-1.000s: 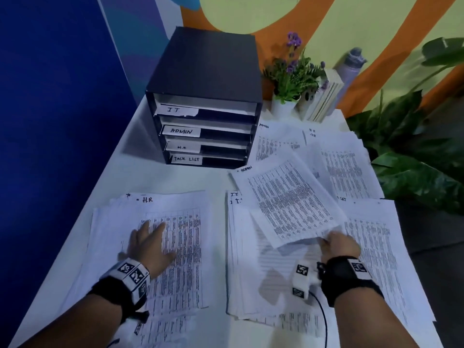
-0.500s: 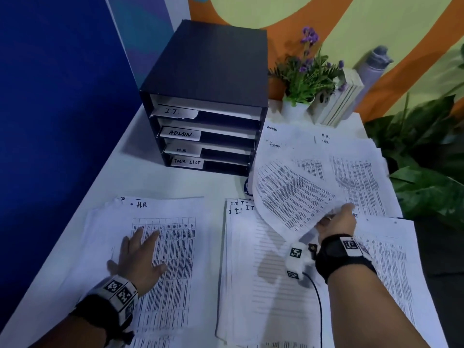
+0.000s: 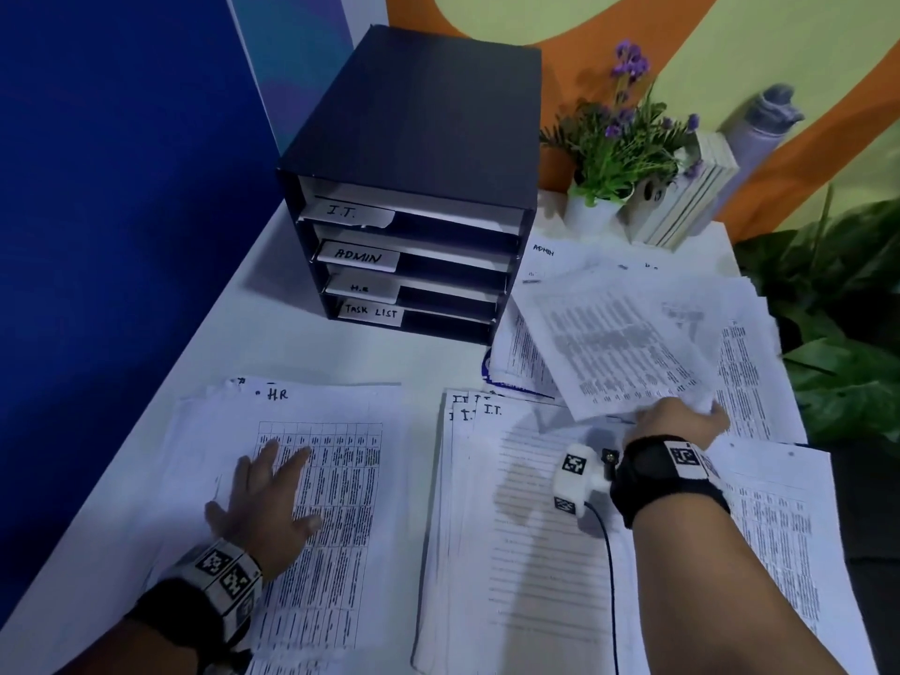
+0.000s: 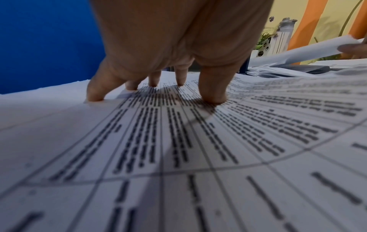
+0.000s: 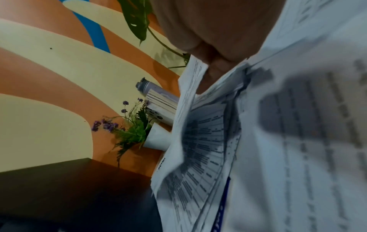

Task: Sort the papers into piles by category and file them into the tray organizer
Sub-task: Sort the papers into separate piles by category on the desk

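Since before, the right hand (image 3: 679, 423) carried its pinched printed sheet (image 3: 618, 348) further right, over the far pile; the left hand (image 3: 265, 499) stays spread, pressing the HR pile (image 3: 341, 528).

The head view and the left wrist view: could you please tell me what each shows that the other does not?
Only the head view shows the tray organizer with its I.T., ADMIN, H.R and TASK LIST labels, and the I.T. pile. Only the left wrist view shows the fingertips pressing the paper from beneath the palm. Both show the left hand on the HR pile and the right hand holding a sheet.
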